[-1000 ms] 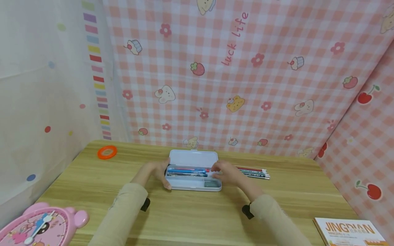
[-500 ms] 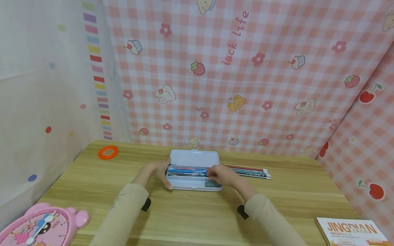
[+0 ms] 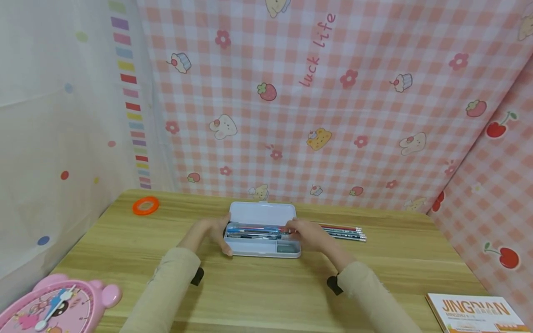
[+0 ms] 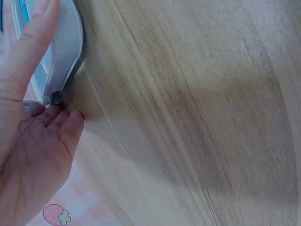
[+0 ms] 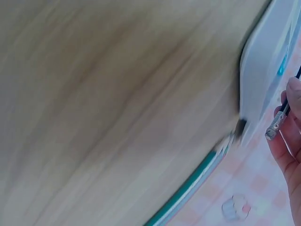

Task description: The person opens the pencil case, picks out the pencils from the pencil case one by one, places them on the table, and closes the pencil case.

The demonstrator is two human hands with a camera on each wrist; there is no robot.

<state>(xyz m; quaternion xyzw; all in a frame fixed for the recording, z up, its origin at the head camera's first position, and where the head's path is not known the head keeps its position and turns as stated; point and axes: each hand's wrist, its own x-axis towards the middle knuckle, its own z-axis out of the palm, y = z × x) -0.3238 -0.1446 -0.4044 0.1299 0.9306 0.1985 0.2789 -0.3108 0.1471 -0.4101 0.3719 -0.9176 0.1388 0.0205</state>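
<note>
A white pencil case [image 3: 251, 247] lies with its lid [image 3: 262, 213] raised at the back. Several pens [image 3: 250, 230], blue and clear-barrelled, fill its long rear section. My left hand [image 3: 215, 232] holds the case's left end, its thumb over the rim and fingers at the hinge side, as the left wrist view shows. Over the right end of the case, my right hand [image 3: 307, 235] pinches a dark pencil [image 5: 277, 126] near its eraser end; most of that pencil is hidden behind the fingers. Several more pencils [image 3: 343, 233] lie beside the case, their points toward it.
An orange tape ring [image 3: 145, 205] lies at the back left of the wooden table [image 3: 266, 296]. A pink clock [image 3: 54, 305] sits front left, and a white book [image 3: 474, 312] front right. Patterned curtains [image 3: 266, 115] stand close behind and at the sides.
My right hand dips left over the pens half a second ago, then draws back right to the case's right end. My left hand stays on the left end.
</note>
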